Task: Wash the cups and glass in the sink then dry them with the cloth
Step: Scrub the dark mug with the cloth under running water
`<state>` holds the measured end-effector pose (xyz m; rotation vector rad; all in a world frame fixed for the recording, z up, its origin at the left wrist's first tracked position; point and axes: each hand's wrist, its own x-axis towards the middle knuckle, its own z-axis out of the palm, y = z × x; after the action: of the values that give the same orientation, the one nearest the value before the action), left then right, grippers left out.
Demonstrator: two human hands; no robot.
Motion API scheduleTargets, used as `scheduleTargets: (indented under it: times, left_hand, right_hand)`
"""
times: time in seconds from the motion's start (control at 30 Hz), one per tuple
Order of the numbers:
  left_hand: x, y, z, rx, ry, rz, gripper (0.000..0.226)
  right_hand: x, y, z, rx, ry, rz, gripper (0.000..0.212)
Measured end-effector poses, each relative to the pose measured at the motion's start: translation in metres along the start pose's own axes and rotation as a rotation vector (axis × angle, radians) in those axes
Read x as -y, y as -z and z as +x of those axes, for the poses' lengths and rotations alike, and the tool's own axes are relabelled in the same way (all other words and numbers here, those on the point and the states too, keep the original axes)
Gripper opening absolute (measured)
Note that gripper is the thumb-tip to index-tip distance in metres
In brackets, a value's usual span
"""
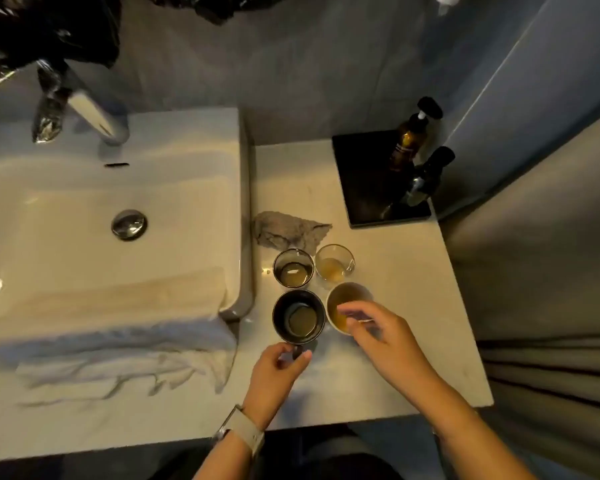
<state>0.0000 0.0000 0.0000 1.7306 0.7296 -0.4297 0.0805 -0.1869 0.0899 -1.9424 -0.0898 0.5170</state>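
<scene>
Cups sit on the counter [378, 358] beneath both hands: left hand [274, 372] pinches the dark cup [298, 317] by its handle, right hand [378, 330] grasps the pale cup [343, 306] (liquid inside), so lift level toward the sink [84, 237].

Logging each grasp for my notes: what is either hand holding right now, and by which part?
The left hand pinches the black mug by its handle. The right hand reaches over the white cup; motion blur hides whether it has a grip.
</scene>
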Motion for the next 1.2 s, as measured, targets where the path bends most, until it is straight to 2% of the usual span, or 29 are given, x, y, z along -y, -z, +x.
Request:
scheduleTargets:
  times: [0.2, 0.27, 0.33, 0.5, 0.67, 0.8, 0.9, 0.97, 1.13, 1.2]
  left_hand:
    - [-0.006, -0.011, -0.009, -0.117, -0.162, -0.058, 0.031]
    - [-0.005, -0.005, -0.013, -0.07, -0.157, -0.148, 0.025]
    - [-0.006, 0.004, -0.015, -0.004, -0.146, -0.223, 0.029]
    - [-0.021, 0.033, -0.022, 0.07, -0.194, -0.27, 0.028]
    - [-0.058, 0.074, -0.03, 0.08, -0.268, -0.325, 0.03]
    - [-0.093, 0.111, -0.021, 0.105, -0.293, -0.388, 0.027]
    - [-0.118, 0.136, -0.009, 0.073, -0.343, -0.39, 0.024]
    - [-0.131, 0.153, -0.002, 0.049, -0.357, -0.41, 0.033]
    - [-0.148, 0.194, 0.018, 0.041, -0.37, -0.369, 0.035]
    - [-0.149, 0.208, 0.028, 0.035, -0.353, -0.365, 0.035]
  right_hand:
    - [0.007, -0.002, 0.009, 0.025, 0.014, -0.039, 0.024]
    - [0.012, 0.0, 0.011, 0.037, 0.026, -0.041, 0.027]
    - [0.016, 0.0, 0.013, 0.045, 0.03, -0.061, 0.031]
    - [0.028, -0.002, 0.024, -0.003, 0.07, -0.056, 0.035]
    - [0.044, -0.002, 0.049, -0.132, 0.037, -0.055, 0.024]
    - [0.062, -0.011, 0.088, -0.149, 0.016, -0.089, 0.024]
    - [0.068, -0.027, 0.133, -0.098, 0.04, -0.25, 0.023]
    - [0.071, -0.04, 0.165, -0.033, 0.022, -0.395, 0.029]
    - [0.066, -0.079, 0.226, 0.193, -0.09, -0.849, 0.072]
    - [0.056, -0.094, 0.239, 0.249, -0.131, -0.982, 0.075]
